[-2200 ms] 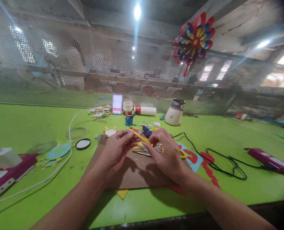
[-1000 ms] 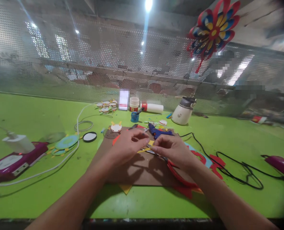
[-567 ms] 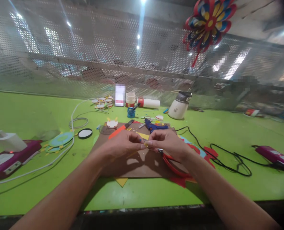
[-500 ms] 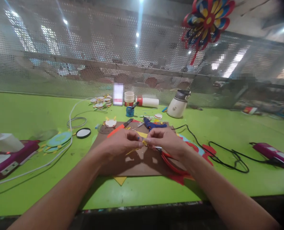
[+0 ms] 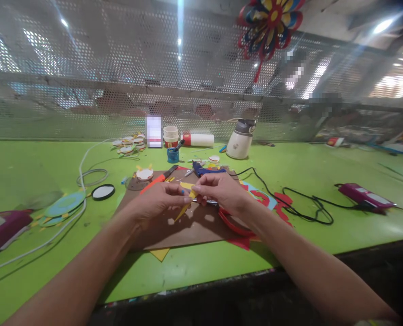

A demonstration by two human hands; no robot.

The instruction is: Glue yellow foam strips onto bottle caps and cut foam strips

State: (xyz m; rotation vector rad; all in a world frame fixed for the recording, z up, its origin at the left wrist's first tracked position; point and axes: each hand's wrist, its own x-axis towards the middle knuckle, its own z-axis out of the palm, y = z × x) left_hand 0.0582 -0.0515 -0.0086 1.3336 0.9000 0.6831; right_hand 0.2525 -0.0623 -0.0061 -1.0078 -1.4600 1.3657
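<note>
My left hand (image 5: 162,199) is closed, thumb and forefinger pinching a pointed strip of yellow craft sheet (image 5: 184,211). My right hand (image 5: 221,192) pinches the upper end of this strip, and the fingertips of both hands nearly meet. Under my right palm are red-handled scissors (image 5: 233,224), blades toward the left; whether some fingers also hold them is hidden. Below both hands lies a brown board (image 5: 147,235). On it, just beyond my fingers, are an orange-handled cutter knife (image 5: 157,180), a blue glue gun (image 5: 206,170) and a larger yellow piece (image 5: 186,185).
A white disc with yellow tabs (image 5: 144,174) sits at the board's far left. Farther back stand a blue jar (image 5: 173,155), paper cups (image 5: 170,136) and a white bottle (image 5: 239,142). A black cord (image 5: 310,217) runs right toward a purple power strip (image 5: 366,197). Red cutouts (image 5: 284,206) lie beside the board.
The yellow strip, mostly hidden between my fingers before, now shows as a long tapering piece pointing down left. The view has turned slightly to the right.
</note>
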